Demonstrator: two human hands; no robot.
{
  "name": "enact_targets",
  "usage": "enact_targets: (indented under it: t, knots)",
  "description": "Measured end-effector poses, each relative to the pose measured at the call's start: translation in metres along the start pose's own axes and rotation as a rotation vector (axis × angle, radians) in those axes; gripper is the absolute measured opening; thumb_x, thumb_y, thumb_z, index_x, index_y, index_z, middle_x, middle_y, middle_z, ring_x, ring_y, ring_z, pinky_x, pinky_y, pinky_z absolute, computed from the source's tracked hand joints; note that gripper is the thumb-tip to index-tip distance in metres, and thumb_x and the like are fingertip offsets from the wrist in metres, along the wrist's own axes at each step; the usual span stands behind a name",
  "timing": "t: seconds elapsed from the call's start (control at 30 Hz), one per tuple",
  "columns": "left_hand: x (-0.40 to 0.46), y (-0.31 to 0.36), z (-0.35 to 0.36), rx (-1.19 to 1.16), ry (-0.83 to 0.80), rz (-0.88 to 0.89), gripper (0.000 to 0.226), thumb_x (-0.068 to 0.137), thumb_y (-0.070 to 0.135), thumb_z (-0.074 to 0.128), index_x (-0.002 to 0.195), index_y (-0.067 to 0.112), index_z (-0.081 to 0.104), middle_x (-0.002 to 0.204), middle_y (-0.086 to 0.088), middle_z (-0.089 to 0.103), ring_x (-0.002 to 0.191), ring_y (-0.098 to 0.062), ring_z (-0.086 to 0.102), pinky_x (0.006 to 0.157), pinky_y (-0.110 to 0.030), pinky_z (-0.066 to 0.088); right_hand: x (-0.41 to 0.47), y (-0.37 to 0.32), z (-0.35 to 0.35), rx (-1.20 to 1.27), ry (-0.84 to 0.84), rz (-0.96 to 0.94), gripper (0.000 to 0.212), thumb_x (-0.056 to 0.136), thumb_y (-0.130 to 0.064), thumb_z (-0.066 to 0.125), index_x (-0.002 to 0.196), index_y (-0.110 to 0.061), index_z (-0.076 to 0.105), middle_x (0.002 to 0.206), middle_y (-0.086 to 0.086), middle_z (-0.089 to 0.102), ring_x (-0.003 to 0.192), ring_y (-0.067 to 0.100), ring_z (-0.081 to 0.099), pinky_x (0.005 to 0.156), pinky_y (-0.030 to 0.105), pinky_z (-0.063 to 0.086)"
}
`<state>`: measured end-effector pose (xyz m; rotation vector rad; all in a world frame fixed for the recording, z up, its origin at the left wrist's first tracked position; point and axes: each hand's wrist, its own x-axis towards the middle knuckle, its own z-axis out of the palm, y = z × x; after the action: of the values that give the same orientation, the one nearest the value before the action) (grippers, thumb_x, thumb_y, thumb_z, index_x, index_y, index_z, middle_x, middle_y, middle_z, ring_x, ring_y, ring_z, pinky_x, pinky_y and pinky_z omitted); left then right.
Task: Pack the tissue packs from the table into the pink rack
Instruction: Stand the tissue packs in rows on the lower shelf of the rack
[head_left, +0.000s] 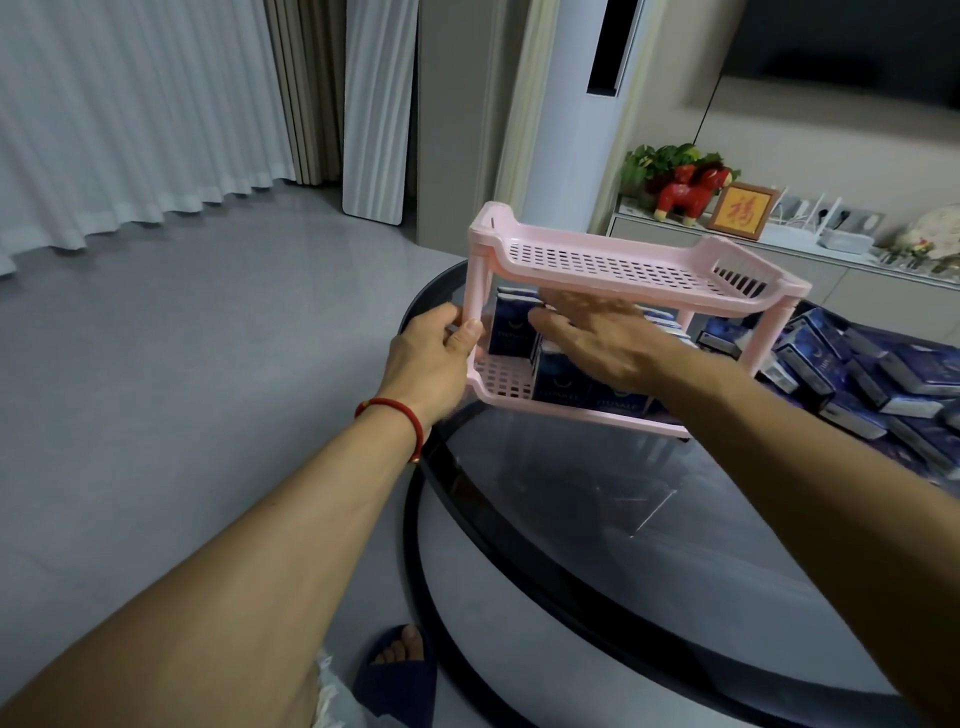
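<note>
A pink two-tier rack (613, 265) stands on the round glass table (649, 519). Its upper shelf holds nothing. Several dark blue tissue packs (511, 327) stand on its lower shelf. My left hand (434, 358) grips the rack's near-left post. My right hand (597, 338) reaches into the lower tier with flat fingers that touch the packs there. A pile of loose blue tissue packs (852, 374) lies on the table to the right of the rack.
The table's dark rim curves past my slippered foot (400, 670). Grey floor stretches to the left up to white curtains (130, 114). A low cabinet (805, 260) behind carries a red toy horse (691, 192), a framed picture and small devices.
</note>
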<state>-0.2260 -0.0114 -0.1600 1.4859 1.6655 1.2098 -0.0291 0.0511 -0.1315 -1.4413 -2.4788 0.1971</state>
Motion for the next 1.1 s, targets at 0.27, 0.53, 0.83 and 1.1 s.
enact_targets:
  t: [0.27, 0.53, 0.83, 1.1]
  knots:
    - [-0.004, -0.009, 0.004, 0.027, 0.018, -0.013, 0.021, 0.106, 0.034, 0.052, 0.106, 0.019, 0.067, 0.103, 0.001, 0.075, 0.094, -0.022, 0.072, 0.086, -0.051, 0.061, -0.129, -0.004, 0.005, -0.253, -0.050, -0.235, 0.056, 0.100, -0.050, 0.046, 0.151, -0.027, 0.041, 0.160, -0.001, 0.038, 0.146, 0.017, 0.036, 0.119, 0.036, 0.031]
    - [-0.012, -0.016, 0.009, 0.025, 0.003, -0.019, 0.016, 0.105, 0.035, 0.054, 0.110, 0.027, 0.066, 0.108, 0.003, 0.074, 0.097, -0.019, 0.073, 0.087, -0.048, 0.062, -0.175, 0.045, 0.014, -0.187, 0.039, -0.060, 0.029, 0.095, -0.035, 0.060, 0.123, -0.027, 0.065, 0.128, -0.005, 0.062, 0.116, 0.014, 0.058, 0.098, 0.029, 0.049]
    - [-0.062, 0.010, 0.029, 0.105, 0.154, -0.066, 0.026, 0.086, 0.014, 0.068, 0.107, 0.019, 0.054, 0.109, -0.005, 0.065, 0.095, -0.020, 0.061, 0.066, -0.025, 0.042, -0.197, 0.152, 0.001, -0.283, 0.343, 0.858, 0.037, 0.092, -0.033, 0.058, 0.122, -0.010, 0.055, 0.127, 0.016, 0.054, 0.120, 0.036, 0.049, 0.101, 0.056, 0.039]
    - [-0.109, 0.045, 0.095, 0.038, -0.175, 0.166, 0.029, 0.083, 0.003, 0.066, 0.101, 0.024, 0.059, 0.101, 0.005, 0.064, 0.090, -0.012, 0.062, 0.075, -0.015, 0.043, -0.216, 0.152, 0.007, -0.161, 0.264, 0.860, 0.044, 0.090, -0.048, 0.069, 0.116, -0.015, 0.053, 0.125, 0.020, 0.059, 0.111, 0.039, 0.052, 0.090, 0.050, 0.049]
